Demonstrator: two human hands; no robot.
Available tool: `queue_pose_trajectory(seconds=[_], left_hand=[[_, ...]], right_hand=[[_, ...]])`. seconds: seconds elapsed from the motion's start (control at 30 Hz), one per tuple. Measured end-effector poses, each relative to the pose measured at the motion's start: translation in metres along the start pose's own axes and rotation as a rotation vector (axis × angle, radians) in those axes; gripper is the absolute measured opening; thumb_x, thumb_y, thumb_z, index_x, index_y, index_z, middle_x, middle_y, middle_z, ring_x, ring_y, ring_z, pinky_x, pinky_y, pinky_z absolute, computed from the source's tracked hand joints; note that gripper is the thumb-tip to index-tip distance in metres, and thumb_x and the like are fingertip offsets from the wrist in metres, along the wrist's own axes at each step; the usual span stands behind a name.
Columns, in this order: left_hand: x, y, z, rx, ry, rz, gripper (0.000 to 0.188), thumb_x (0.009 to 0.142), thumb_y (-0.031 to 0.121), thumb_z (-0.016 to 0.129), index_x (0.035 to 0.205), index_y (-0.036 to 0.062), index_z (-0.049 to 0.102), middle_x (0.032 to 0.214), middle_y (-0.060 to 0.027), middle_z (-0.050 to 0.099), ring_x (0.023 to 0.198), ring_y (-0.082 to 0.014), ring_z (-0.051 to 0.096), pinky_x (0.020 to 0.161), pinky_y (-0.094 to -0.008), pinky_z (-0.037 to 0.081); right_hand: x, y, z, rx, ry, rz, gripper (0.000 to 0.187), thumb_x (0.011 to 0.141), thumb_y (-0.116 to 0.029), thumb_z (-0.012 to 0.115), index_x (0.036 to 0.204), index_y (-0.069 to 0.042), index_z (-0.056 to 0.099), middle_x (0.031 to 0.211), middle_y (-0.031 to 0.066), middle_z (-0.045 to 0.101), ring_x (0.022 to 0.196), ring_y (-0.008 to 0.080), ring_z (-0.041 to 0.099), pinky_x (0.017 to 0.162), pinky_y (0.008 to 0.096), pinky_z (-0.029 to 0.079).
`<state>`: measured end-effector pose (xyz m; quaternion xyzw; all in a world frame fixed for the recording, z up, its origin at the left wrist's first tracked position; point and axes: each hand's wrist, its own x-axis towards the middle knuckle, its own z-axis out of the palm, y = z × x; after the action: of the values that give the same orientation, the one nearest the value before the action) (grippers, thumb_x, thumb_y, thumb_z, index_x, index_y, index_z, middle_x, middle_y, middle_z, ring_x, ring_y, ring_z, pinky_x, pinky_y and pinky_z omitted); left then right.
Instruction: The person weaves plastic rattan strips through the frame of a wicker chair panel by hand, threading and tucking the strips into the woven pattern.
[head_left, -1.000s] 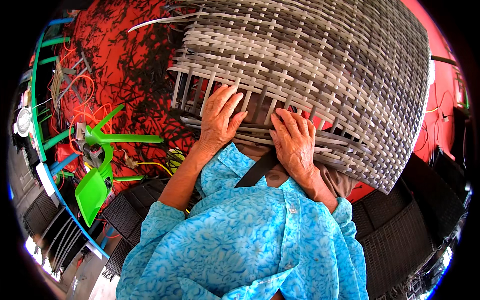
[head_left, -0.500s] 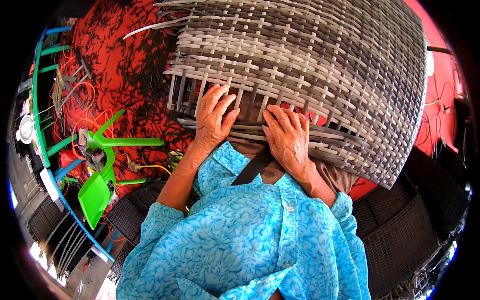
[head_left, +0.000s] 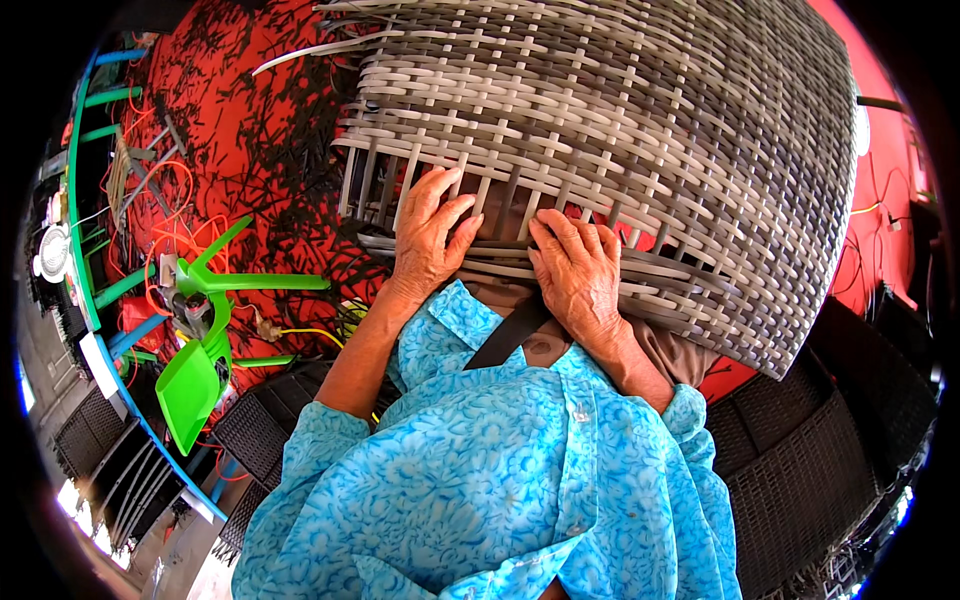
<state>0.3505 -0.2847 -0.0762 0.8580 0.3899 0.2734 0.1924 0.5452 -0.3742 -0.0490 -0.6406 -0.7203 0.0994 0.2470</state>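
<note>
Across my lap lies a large woven wicker panel (head_left: 600, 110) in grey and brown flat strands. Its near part has a gap where upright strands stand bare, with loose-looking strands bunched along the lower side. My left hand (head_left: 432, 240) rests at this gap, its bent fingers closed about an upright strand (head_left: 482, 200). A little to the right, my right hand (head_left: 580, 275) has its fingertips pressed together at another upright strand (head_left: 513, 190). Both palms face down, so the exact hold under the fingers is partly hidden.
Dark strand scraps litter the red floor (head_left: 215, 60) on the left. A bright green plastic object with a paddle-like end (head_left: 188, 395) stands there, beside orange cords (head_left: 180, 180) and a blue-green frame (head_left: 75, 200). Dark woven pieces (head_left: 800, 480) lie at the lower right. Long strand ends jut out at the panel's upper left.
</note>
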Motion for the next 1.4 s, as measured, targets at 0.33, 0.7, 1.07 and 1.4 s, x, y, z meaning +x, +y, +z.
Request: queue_pose_trajectory(seconds=[0.33,0.7,1.07,1.4], left_hand=[[0.001,-0.002,0.002,-0.058,0.009,-0.006,0.021,0.078,0.011,0.069,0.096,0.0033,0.061,0.122,-0.0135,0.052,0.117,-0.0335,0.048,0.096,-0.0407,0.041],[-0.001,-0.003,0.004,-0.087,0.028,0.002,0.020,0.077,0.009,0.070,0.094,0.0033,0.062,0.122,-0.0136,0.053,0.116,-0.0335,0.048,0.096,-0.0406,0.041],[0.001,-0.001,0.005,-0.085,0.013,-0.018,0.017,0.078,0.011,0.070,0.090,0.0019,0.063,0.121,-0.0135,0.052,0.117,-0.0333,0.047,0.094,-0.0406,0.042],[0.022,0.041,-0.010,0.174,-0.011,0.079,0.032,0.075,0.018,0.072,0.103,0.0054,0.063,0.118,-0.0121,0.053,0.110,-0.0317,0.049,0.094,-0.0424,0.038]], right_hand=[[0.000,0.002,0.000,0.005,-0.013,-0.001,0.035,0.075,-0.015,0.066,0.108,-0.005,0.061,0.115,0.0027,0.054,0.099,0.0201,0.052,0.088,0.0387,0.037],[0.000,0.001,0.001,-0.002,0.018,-0.009,0.033,0.076,-0.016,0.066,0.106,-0.005,0.062,0.113,0.0027,0.055,0.096,0.0199,0.053,0.088,0.0382,0.037],[-0.003,0.001,0.000,0.027,0.034,0.004,0.032,0.074,-0.014,0.067,0.104,-0.005,0.062,0.114,0.0037,0.055,0.095,0.0199,0.055,0.089,0.0386,0.038],[-0.022,-0.006,-0.027,0.062,0.011,0.083,0.043,0.072,-0.014,0.070,0.113,-0.009,0.059,0.123,0.0054,0.052,0.113,0.0236,0.049,0.104,0.0454,0.029]])
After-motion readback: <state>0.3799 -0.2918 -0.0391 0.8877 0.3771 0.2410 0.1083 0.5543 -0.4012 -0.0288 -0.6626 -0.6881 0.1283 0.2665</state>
